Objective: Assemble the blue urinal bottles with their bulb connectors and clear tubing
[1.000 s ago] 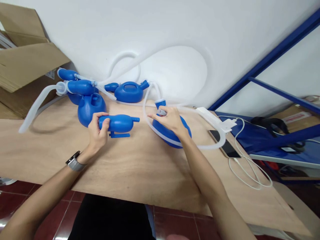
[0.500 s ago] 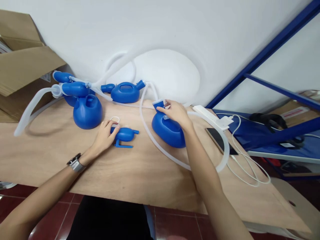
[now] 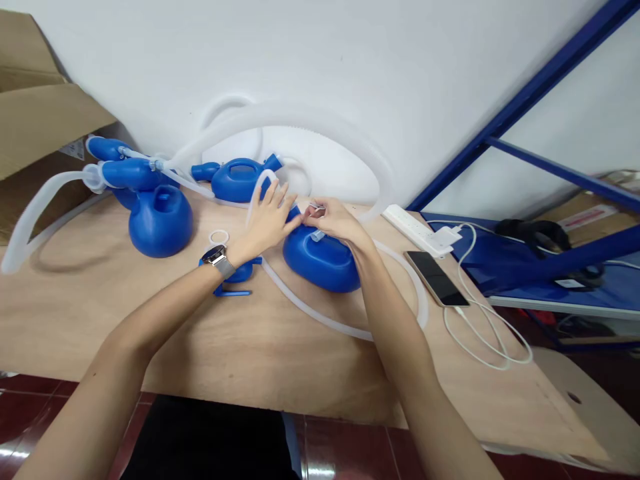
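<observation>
A blue plastic urinal bottle [image 3: 320,263] with a handle hole rests on the wooden table before me. At its neck, my right hand [image 3: 334,217] is pinched; a small pale bit shows at the fingertips, too small to name. My left hand [image 3: 267,219] reaches over the neck with fingers spread, its thumb close to the right fingertips. A translucent hose [image 3: 320,320] loops around the bottle, and part of it rises behind the left fingers. Below my left wrist lie a small blue plastic part [image 3: 243,272], partly hidden, and a white ring [image 3: 219,237].
Similar blue bottles stand behind: one rounded [image 3: 160,223] at left, another [image 3: 237,183] by the wall. A thick hose [image 3: 310,115] arches along the wall. A cardboard box [image 3: 45,127] is at left. On the right are a power strip [image 3: 407,225], a phone [image 3: 436,277] and a blue shelf [image 3: 453,257].
My left hand has left the small blue part and moved right and up to the bottle's neck. My right hand's fingers have drawn together there. The view has shifted slightly.
</observation>
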`<state>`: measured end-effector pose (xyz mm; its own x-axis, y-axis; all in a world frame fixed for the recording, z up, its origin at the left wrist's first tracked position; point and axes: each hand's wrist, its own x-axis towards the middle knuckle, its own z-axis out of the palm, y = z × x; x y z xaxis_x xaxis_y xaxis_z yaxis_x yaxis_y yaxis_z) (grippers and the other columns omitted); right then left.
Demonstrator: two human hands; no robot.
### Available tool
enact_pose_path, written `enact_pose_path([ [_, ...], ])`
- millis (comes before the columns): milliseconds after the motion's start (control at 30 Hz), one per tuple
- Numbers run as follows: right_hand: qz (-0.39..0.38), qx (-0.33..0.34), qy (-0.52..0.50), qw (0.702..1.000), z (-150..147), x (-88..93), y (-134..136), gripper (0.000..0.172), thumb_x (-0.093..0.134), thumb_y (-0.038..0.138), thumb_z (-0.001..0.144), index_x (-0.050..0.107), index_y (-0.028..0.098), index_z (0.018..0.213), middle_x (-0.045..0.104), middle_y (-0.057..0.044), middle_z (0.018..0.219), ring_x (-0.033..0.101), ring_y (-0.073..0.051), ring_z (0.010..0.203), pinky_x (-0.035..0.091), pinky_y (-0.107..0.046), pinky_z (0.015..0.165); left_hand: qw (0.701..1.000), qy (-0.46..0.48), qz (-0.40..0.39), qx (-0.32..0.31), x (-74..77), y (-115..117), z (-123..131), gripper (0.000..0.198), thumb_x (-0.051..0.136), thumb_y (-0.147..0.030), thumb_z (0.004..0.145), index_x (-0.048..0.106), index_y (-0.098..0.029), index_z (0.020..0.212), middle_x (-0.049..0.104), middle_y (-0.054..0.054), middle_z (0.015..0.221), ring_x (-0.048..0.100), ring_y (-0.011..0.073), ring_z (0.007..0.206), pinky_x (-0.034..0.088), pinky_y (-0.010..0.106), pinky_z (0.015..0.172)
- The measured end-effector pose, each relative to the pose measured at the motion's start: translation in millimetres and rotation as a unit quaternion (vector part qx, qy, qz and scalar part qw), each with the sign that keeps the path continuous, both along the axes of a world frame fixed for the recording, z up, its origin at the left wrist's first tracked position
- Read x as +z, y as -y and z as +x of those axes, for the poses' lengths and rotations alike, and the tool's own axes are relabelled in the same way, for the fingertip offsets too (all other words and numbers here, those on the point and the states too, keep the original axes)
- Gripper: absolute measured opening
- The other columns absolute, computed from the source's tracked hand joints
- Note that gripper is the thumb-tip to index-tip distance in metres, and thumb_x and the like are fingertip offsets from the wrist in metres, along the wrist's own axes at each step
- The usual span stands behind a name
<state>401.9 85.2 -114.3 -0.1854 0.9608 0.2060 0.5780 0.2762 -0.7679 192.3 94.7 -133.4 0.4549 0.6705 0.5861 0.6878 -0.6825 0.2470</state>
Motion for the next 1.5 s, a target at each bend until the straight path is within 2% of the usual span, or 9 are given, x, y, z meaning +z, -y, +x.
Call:
enact_pose_path([
  [100,0.003,0.064,-0.067,0.996,6.1,-3.7,-4.5,0.035,0.08,0.028,0.073,0.068,0.024,0.106,0.079,-0.004,0.106,0.075,-0.022,0.09,0.066,-0.042,0.089,1.0,-0.007,0.017,0.016,0.3,-9.1,10.8,0.035,0.049,-0.035,0.113,0.072,-0.017,0.132,0.073,0.02,0.142,0.04,0.0399,0.163,0.022,0.067,0.134],
  [267,0.018,0.056,-0.075,0.995,6.0,-5.2,-3.9,0.053,0.089,0.031,0.074,0.07,0.027,0.123,0.081,-0.006,0.122,0.077,-0.027,0.114,0.064,-0.051,0.107,0.998,-0.001,-0.004,0.057,-3.3,-15.3,24.1,0.039,0.037,-0.032,0.117,0.072,-0.014,0.112,0.078,0.02,0.114,0.072,0.0339,0.122,0.051,0.046,0.106],
  [467,-0.001,0.064,-0.042,0.997,-3.3,0.2,5.1,0.059,0.095,0.029,0.074,0.077,0.021,0.13,0.083,-0.01,0.128,0.081,-0.03,0.115,0.064,-0.049,0.109,0.956,0.22,-0.098,0.169,1.6,-45.9,18.4,0.045,0.033,-0.031,0.118,0.071,-0.018,0.098,0.079,0.014,0.101,0.076,0.028,0.1,0.051,0.04,0.097],
  [600,0.023,0.063,-0.027,0.997,-5.3,2.7,7.4,0.061,0.092,0.021,0.077,0.078,0.019,0.136,0.083,-0.01,0.131,0.081,-0.029,0.116,0.065,-0.045,0.108,0.97,0.215,-0.056,0.1,8.2,-67.1,-2.8,0.029,0.056,-0.044,0.112,0.071,-0.02,0.11,0.075,0.018,0.13,0.06,0.0364,0.139,0.045,0.05,0.115],
  [700,0.016,0.058,-0.025,0.998,-5.0,1.9,6.7,0.06,0.092,0.021,0.078,0.079,0.02,0.136,0.083,-0.01,0.131,0.082,-0.029,0.116,0.066,-0.044,0.107,0.979,0.18,-0.008,0.092,15.0,-70.6,-21.3,0.049,0.083,-0.056,0.093,0.069,-0.02,0.122,0.064,0.022,0.145,0.046,0.0451,0.151,0.042,0.058,0.119],
  [900,0.023,0.08,-0.021,0.996,-2.7,1.4,5.7,0.056,0.092,0.023,0.079,0.081,0.024,0.134,0.086,-0.007,0.125,0.083,-0.029,0.114,0.066,-0.045,0.107,0.981,0.167,-0.078,0.065,34.9,-57.3,-35.6,0.02,0.077,-0.036,0.096,0.068,-0.019,0.103,0.07,0.007,0.09,0.071,0.0286,0.101,0.054,0.042,0.098],
  [1033,0.013,0.088,-0.035,0.995,-1.3,3.3,6.4,0.054,0.092,0.023,0.079,0.082,0.021,0.132,0.084,-0.009,0.13,0.083,-0.029,0.115,0.066,-0.044,0.107,0.986,0.107,-0.124,-0.024,42.1,-37.4,-27.8,0.016,0.07,-0.032,0.095,0.07,-0.018,0.104,0.074,0.01,0.107,0.07,0.025,0.101,0.054,0.037,0.093],
  [1233,0.001,0.093,-0.017,0.996,-1.2,7.3,12.6,0.05,0.09,0.026,0.081,0.083,0.023,0.131,0.085,-0.008,0.128,0.083,-0.03,0.113,0.066,-0.044,0.103,0.987,0.027,-0.128,-0.09,40.5,0.8,-26.5,0.031,0.068,-0.047,0.097,0.067,-0.019,0.084,0.071,0.006,0.086,0.063,0.0198,0.077,0.046,0.032,0.074],
  [1500,0.07,0.081,0.164,0.981,-14.8,11.9,31.2,0.058,0.091,0.052,0.086,0.08,0.034,0.14,0.087,-0.002,0.12,0.08,-0.035,0.121,0.059,-0.046,0.107,0.964,0.026,-0.201,-0.173,44.2,8.3,-33.9,0.063,0.07,-0.056,0.093,0.041,-0.019,0.051,0.036,-0.005,0.05,0.031,0.0097,0.055,0.025,0.03,0.058],
])
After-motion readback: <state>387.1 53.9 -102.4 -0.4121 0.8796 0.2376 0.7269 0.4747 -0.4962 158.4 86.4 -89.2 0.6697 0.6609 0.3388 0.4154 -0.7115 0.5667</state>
